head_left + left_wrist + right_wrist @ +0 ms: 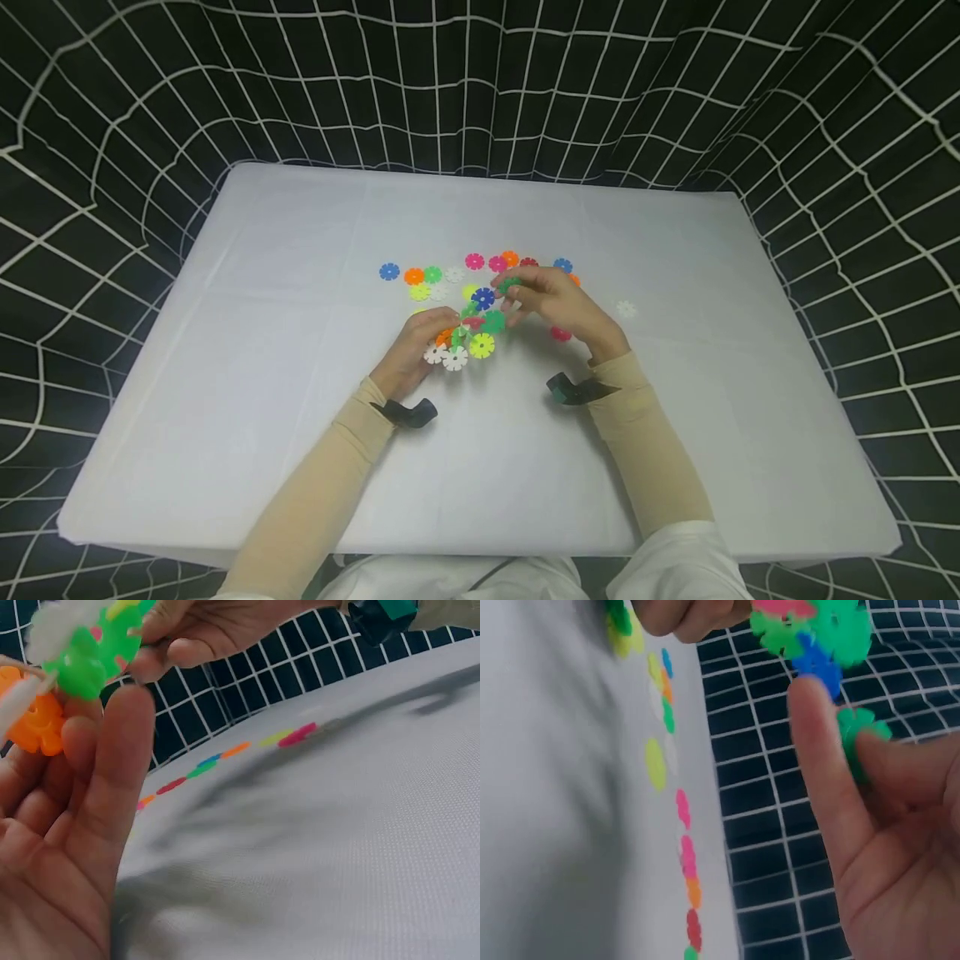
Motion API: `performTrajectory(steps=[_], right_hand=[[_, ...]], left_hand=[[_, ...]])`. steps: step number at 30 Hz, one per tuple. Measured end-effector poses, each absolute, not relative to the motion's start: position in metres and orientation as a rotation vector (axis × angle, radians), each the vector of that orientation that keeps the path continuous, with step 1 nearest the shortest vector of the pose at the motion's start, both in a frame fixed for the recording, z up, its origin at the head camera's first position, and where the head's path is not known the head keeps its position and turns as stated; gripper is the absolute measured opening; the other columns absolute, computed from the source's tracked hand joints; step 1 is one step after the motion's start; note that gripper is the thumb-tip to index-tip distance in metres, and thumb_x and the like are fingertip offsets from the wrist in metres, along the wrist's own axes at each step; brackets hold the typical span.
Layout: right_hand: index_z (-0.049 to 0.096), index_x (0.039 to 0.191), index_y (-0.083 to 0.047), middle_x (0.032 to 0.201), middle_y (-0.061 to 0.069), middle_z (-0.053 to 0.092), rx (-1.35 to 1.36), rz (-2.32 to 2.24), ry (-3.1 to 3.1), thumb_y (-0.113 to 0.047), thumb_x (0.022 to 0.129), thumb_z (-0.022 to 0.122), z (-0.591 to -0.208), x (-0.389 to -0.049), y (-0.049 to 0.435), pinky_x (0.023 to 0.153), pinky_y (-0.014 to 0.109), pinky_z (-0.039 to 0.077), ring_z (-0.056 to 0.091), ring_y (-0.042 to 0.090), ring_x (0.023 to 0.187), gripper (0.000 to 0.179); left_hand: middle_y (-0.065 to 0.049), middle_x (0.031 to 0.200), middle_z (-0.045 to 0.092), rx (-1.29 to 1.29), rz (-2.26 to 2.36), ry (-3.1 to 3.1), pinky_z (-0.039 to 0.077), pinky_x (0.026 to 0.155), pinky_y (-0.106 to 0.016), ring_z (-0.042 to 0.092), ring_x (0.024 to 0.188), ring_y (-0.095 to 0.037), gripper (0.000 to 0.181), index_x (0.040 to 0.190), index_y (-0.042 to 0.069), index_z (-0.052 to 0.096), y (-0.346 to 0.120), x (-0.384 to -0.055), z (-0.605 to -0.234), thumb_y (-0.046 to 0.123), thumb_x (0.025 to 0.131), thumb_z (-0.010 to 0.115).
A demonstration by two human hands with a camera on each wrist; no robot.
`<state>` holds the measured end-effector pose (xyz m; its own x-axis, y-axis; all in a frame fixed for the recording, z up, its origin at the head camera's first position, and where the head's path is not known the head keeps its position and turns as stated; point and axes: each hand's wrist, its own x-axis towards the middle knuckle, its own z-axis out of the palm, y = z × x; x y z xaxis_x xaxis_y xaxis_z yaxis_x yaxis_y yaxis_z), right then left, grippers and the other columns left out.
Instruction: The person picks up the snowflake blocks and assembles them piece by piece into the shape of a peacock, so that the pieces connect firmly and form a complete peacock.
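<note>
Two-handed, clamps joined multicoloured notched plastic discs in left fingers, pinches seemingly unjoined green disc in right fingers; leaves loose discs farther across white desk.

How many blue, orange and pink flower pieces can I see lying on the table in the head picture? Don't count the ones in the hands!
Blue pieces: 2
Orange pieces: 3
Pink pieces: 3
Total: 8 in view
</note>
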<state>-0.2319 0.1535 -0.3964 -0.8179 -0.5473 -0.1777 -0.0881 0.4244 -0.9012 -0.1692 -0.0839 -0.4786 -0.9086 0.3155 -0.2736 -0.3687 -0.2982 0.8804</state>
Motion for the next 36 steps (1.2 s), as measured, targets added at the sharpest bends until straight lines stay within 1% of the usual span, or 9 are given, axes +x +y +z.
performTrajectory(steps=[2,4,6,11,17,20,24,29,36], right_hand=[[0.060,0.136,-0.005,0.114,0.018,0.071,-0.544,-1.389,2.267,-0.008,0.103,0.054,-0.395,-0.232,0.152,0.099,0.044,0.057,0.076,0.028,0.094,0.033],[0.058,0.137,-0.003,0.120,0.020,0.070,-0.546,-1.416,2.289,-0.005,0.103,0.054,-0.395,-0.232,0.149,0.096,0.045,0.058,0.075,0.027,0.098,0.035],[0.059,0.133,0.000,0.119,0.022,0.070,-0.545,-1.454,2.301,-0.002,0.101,0.056,-0.395,-0.231,0.146,0.090,0.044,0.061,0.075,0.028,0.100,0.031],[0.064,0.122,0.000,0.114,0.020,0.072,-0.554,-1.458,2.355,-0.002,0.100,0.059,-0.394,-0.229,0.143,0.086,0.037,0.062,0.075,0.029,0.098,0.023],[0.067,0.122,-0.002,0.113,0.016,0.073,-0.561,-1.416,2.399,-0.005,0.099,0.062,-0.394,-0.227,0.142,0.088,0.040,0.062,0.075,0.028,0.098,0.023],[0.068,0.121,-0.003,0.113,0.017,0.073,-0.575,-1.425,2.426,-0.005,0.100,0.061,-0.394,-0.227,0.142,0.086,0.036,0.062,0.075,0.028,0.100,0.022],[0.068,0.120,-0.001,0.115,0.018,0.071,-0.615,-1.459,2.424,-0.001,0.100,0.059,-0.396,-0.228,0.143,0.084,0.034,0.062,0.074,0.031,0.101,0.022],[0.067,0.120,0.003,0.115,0.020,0.067,-0.655,-1.485,2.360,0.004,0.098,0.058,-0.397,-0.228,0.143,0.084,0.038,0.063,0.073,0.034,0.098,0.023],[0.067,0.117,0.000,0.112,0.017,0.066,-0.656,-1.468,2.327,0.001,0.099,0.058,-0.401,-0.231,0.148,0.087,0.034,0.062,0.072,0.030,0.096,0.019]], left_hand=[[0.003,0.094,0.064,-0.067,2.283,1.532,0.053,0.069,-0.017,0.060,0.080,-0.006,0.010,0.097,0.014,0.064,-0.083,-0.170,-0.480,0.020,0.099,0.056],[0.003,0.095,0.063,-0.071,2.313,1.540,0.053,0.069,-0.016,0.060,0.080,-0.006,0.010,0.098,0.014,0.064,-0.082,-0.171,-0.481,0.019,0.099,0.056],[0.002,0.097,0.063,-0.074,2.323,1.555,0.053,0.070,-0.016,0.060,0.082,-0.006,0.010,0.099,0.013,0.064,-0.082,-0.171,-0.481,0.019,0.099,0.056],[0.002,0.097,0.064,-0.069,2.312,1.578,0.052,0.071,-0.017,0.060,0.084,-0.007,0.011,0.100,0.013,0.065,-0.082,-0.171,-0.481,0.021,0.099,0.057],[0.002,0.097,0.064,-0.060,2.314,1.577,0.051,0.071,-0.016,0.060,0.083,-0.007,0.012,0.099,0.013,0.065,-0.082,-0.171,-0.482,0.021,0.099,0.056],[0.002,0.096,0.063,-0.053,2.311,1.575,0.052,0.069,-0.017,0.060,0.083,-0.007,0.011,0.099,0.013,0.064,-0.083,-0.170,-0.483,0.020,0.099,0.056],[0.003,0.096,0.062,-0.028,2.282,1.588,0.052,0.069,-0.017,0.060,0.082,-0.007,0.010,0.097,0.014,0.064,-0.083,-0.170,-0.483,0.021,0.099,0.056],[0.004,0.091,0.062,0.022,2.234,1.630,0.051,0.067,-0.018,0.058,0.079,-0.008,0.012,0.094,0.014,0.064,-0.083,-0.171,-0.484,0.022,0.099,0.056],[0.006,0.088,0.060,0.030,2.207,1.669,0.048,0.069,-0.021,0.055,0.081,-0.010,0.013,0.092,0.016,0.066,-0.083,-0.171,-0.484,0.025,0.098,0.058]])
